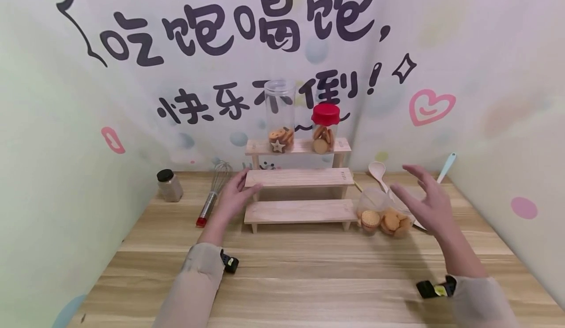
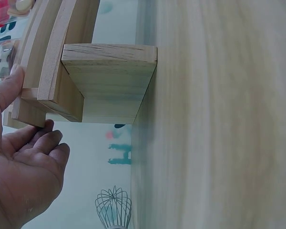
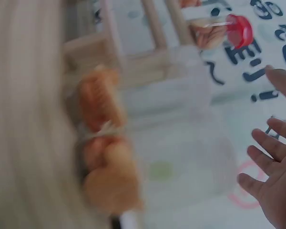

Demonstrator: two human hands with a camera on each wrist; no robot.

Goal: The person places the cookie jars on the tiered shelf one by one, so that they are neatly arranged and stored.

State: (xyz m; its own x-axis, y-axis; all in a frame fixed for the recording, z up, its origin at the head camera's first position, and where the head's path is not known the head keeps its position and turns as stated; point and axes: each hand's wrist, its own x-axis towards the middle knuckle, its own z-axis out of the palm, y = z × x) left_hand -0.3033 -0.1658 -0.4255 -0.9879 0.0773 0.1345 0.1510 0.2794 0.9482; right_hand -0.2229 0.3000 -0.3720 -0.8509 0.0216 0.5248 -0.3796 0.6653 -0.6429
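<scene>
above a wooden table (image 1: pixel 318 279) by a lettered wall (image 1: pixel 260 65), left hand (image 1: pixel 235 196) grips the shelf (image 1: pixel 300 177), right hand (image 1: pixel 430 205) splayed.

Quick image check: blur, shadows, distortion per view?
Head: mostly sharp, soft shadow on the table left of the right forearm; left wrist: shelf fairly crisp, its boards looking bowed at upper left, tabletop grain soft; right wrist: cookies and tabletop smeared, the red lid clearer.
</scene>
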